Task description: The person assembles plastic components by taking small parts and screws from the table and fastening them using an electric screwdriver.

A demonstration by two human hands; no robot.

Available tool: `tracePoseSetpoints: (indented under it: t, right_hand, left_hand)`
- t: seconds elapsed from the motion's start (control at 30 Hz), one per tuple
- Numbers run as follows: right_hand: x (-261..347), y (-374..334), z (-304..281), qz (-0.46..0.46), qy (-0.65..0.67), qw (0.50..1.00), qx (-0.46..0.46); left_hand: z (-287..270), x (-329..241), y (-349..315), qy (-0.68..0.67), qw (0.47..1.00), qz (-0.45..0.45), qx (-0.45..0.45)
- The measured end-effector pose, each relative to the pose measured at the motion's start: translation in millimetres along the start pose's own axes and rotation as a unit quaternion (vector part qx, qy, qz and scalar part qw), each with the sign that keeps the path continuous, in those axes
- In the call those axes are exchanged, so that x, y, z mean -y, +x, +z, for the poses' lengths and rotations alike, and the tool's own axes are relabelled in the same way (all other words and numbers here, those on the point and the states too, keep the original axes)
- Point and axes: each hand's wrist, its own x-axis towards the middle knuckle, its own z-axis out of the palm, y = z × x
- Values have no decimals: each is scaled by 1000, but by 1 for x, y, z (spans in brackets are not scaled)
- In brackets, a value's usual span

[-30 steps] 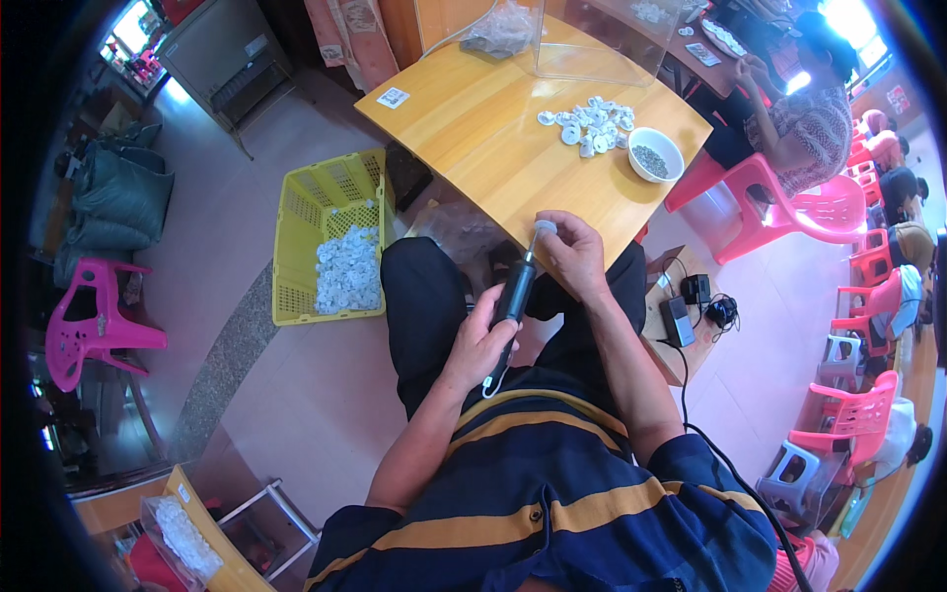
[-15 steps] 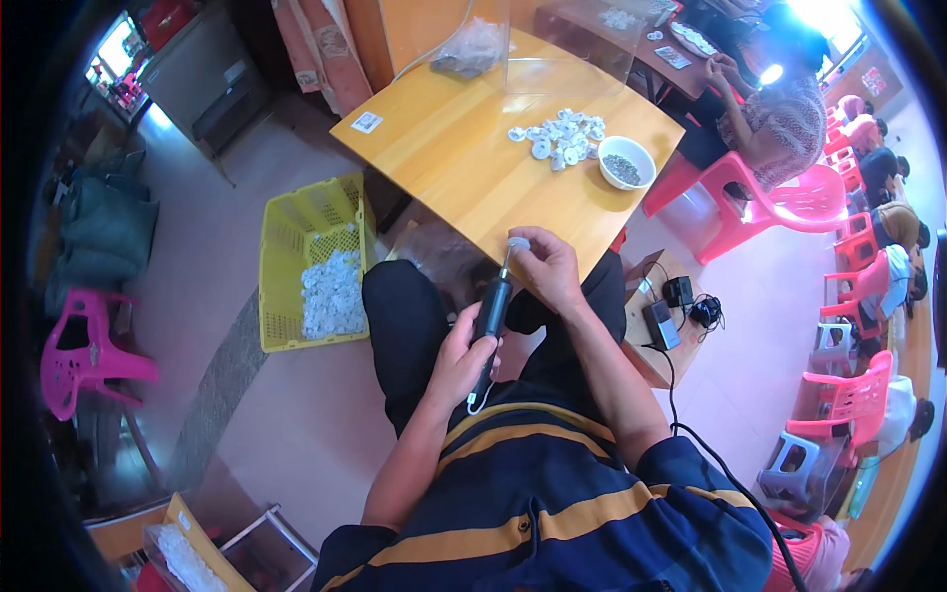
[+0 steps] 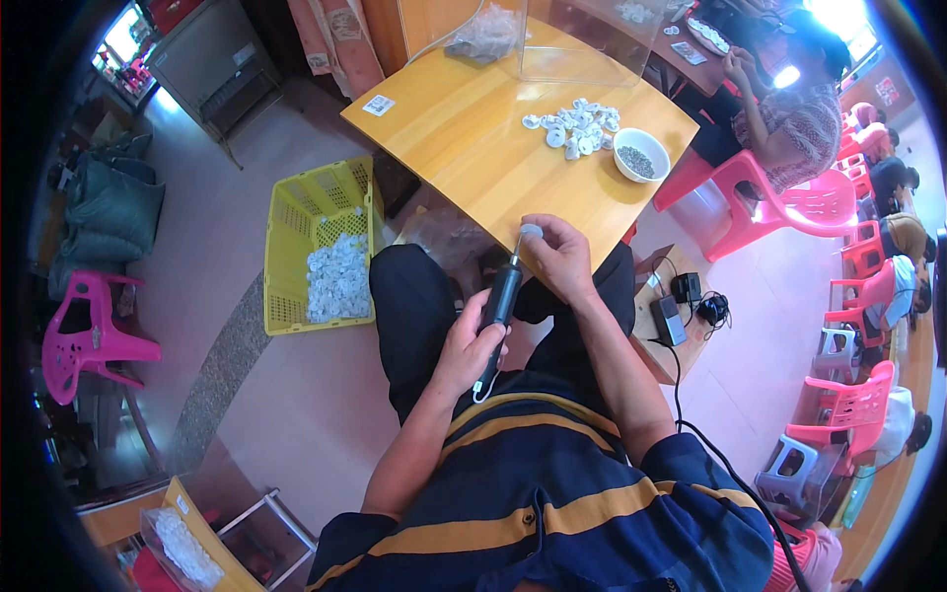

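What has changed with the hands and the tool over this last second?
Hardly anything. The left hand still grips the black electric screwdriver, and the right hand still holds a small white piece at its tip. The heap of white pieces and the bowl lie untouched on the table.

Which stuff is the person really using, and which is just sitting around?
In use:
- black electric screwdriver, gripped by left hand
- small white part, pinched in right hand
- pile of white parts
- white bowl of screws

Lying about:
- pink stool
- pink chair
- grey sacks
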Motion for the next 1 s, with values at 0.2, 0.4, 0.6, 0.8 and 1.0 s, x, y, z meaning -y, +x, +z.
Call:
tracePoseSetpoints:
  t: [0.2,0.4,0.6,0.8,1.0]
  right_hand:
    - [4,7,-12,25,-37,999,2]
    - [37,11,-29,-142,-413,899,15]
    - [57,-6,-15,-150,-353,921,-61]
    - [31,-10,5,132,104,985,36]
    - [25,-2,4,149,191,968,63]
  left_hand:
    - [-1,-3,-1,-5,1000,5,-7]
    - [-4,-3,0,-5,1000,5,-11]
    - [-2,-1,0,-21,1000,1,-12]
    - [-1,-2,-1,-29,1000,11,-7]
    - [1,-5,-3,-15,1000,12,-5]
